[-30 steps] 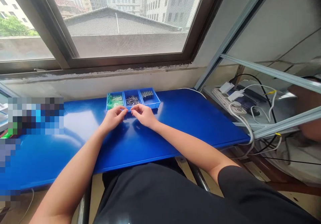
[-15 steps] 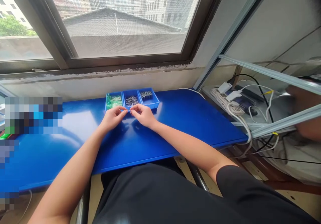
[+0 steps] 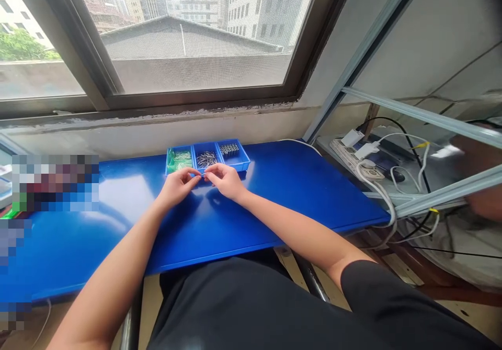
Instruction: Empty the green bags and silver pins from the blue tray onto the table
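Your left hand and right hand meet almost tip to tip, palms turned toward each other, just in front of the tray's near edge. On each, thumb and forefinger are drawn close together in a narrow pinch. Something very small may sit between the two sets of fingertips, but it is too tiny and hidden for you to be sure what either hand holds.

Directly beyond your fingers lies the shallow blue plastic tray with three compartments, your fingertips overlapping its front edge in this view; whether they touch it cannot be told. Its middle compartment, straight ahead of your fingertips, holds a loose heap of slim, shiny metal pieces. Beyond your left hand, the left compartment holds crumpled green plastic film with small pale pieces beside it. Up past your right hand, small dark-and-silver metal cylinders stand in close rows at the back of the right compartment.

Under all this spreads the glossy blue tabletop. Farther right, a pale power strip with white plugs sits on a grey shelf behind a metal frame.
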`<state>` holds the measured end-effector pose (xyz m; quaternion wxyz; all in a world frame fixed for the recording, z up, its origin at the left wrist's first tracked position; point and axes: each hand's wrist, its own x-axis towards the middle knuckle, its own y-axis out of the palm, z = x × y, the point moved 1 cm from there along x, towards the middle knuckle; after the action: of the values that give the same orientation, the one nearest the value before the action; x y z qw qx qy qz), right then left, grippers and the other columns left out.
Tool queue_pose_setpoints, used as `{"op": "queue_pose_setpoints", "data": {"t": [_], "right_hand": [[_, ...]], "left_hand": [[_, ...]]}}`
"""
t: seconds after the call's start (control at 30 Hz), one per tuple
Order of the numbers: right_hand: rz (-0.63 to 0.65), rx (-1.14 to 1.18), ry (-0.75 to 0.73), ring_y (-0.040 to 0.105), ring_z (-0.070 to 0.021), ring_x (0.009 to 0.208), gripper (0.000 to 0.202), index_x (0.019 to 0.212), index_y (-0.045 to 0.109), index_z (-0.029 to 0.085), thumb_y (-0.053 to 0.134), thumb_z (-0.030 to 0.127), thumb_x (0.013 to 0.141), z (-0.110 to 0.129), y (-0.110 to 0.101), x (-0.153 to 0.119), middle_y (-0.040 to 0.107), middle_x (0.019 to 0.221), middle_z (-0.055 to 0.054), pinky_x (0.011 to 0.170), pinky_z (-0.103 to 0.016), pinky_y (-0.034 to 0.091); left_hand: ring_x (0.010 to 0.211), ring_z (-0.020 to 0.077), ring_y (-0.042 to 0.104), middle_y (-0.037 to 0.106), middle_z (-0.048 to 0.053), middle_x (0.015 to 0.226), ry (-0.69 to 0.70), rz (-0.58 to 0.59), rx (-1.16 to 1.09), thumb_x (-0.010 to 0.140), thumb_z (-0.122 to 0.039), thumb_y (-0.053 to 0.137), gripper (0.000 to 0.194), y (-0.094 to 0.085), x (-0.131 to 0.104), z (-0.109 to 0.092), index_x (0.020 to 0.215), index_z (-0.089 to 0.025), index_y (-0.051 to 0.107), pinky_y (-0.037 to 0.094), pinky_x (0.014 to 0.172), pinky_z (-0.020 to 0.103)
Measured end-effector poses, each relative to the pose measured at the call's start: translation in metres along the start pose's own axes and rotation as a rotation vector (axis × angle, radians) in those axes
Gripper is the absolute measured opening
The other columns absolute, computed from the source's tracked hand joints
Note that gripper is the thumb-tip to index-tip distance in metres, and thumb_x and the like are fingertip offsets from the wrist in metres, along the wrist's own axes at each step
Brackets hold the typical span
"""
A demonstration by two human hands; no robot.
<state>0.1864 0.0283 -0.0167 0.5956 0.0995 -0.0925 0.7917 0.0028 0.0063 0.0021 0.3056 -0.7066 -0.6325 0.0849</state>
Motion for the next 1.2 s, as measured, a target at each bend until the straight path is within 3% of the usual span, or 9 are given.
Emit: {"op": "queue_pose_setpoints", "data": {"t": [0.27,0.47,0.8,1.03,1.2], "right_hand": [[0.014,-0.083,-0.063,0.072,-0.0179,0.080,0.015,0.090,0.067,0.018,0.066,0.030,0.082,-0.0007,0.0013,-0.0019,0.074,0.086,-0.005,0.078,-0.035,0.058],[0.006,-0.038,-0.014,0.071,-0.0181,0.079,0.013,0.090,0.067,0.018,0.065,0.027,0.082,-0.0007,0.0008,-0.0007,0.074,0.083,-0.005,0.075,-0.033,0.058],[0.046,-0.179,-0.098,0.071,-0.0176,0.080,0.012,0.092,0.069,0.018,0.063,0.026,0.085,0.0041,0.0010,-0.0043,0.074,0.089,-0.005,0.079,-0.035,0.058],[0.024,-0.156,-0.048,0.070,-0.0161,0.077,0.012,0.091,0.068,0.018,0.063,0.026,0.085,0.0016,0.0011,-0.0029,0.074,0.086,-0.004,0.073,-0.031,0.057],[0.044,-0.158,-0.062,0.071,-0.0169,0.077,0.013,0.092,0.068,0.017,0.062,0.026,0.086,0.0005,0.0019,-0.0028,0.074,0.085,-0.005,0.073,-0.032,0.056]], "left_hand": [[0.050,0.0118,0.050,0.057,-0.001,0.057,-0.063,0.011,0.028,0.090,-0.048,0.053,0.036,0.0002,0.0011,-0.0003,0.077,-0.016,0.063,0.038,0.051,0.025],[0.047,0.0105,0.045,0.049,-0.005,0.051,-0.006,0.011,-0.008,0.084,-0.044,0.065,0.030,0.0004,0.0005,0.0008,0.097,-0.017,0.069,0.034,0.049,0.023],[0.052,0.0117,0.047,0.055,-0.001,0.055,-0.034,0.012,0.086,0.090,-0.049,0.052,0.038,-0.0008,0.0011,-0.0026,0.076,-0.016,0.066,0.035,0.050,0.024],[0.046,0.0103,0.041,0.046,-0.006,0.050,-0.001,0.008,0.023,0.084,-0.045,0.064,0.030,0.0010,-0.0003,-0.0025,0.093,-0.017,0.069,0.031,0.048,0.024],[0.048,0.0111,0.044,0.050,-0.004,0.053,-0.008,0.005,0.083,0.086,-0.043,0.059,0.028,0.0005,0.0007,-0.0002,0.089,-0.017,0.068,0.031,0.048,0.024]]}}
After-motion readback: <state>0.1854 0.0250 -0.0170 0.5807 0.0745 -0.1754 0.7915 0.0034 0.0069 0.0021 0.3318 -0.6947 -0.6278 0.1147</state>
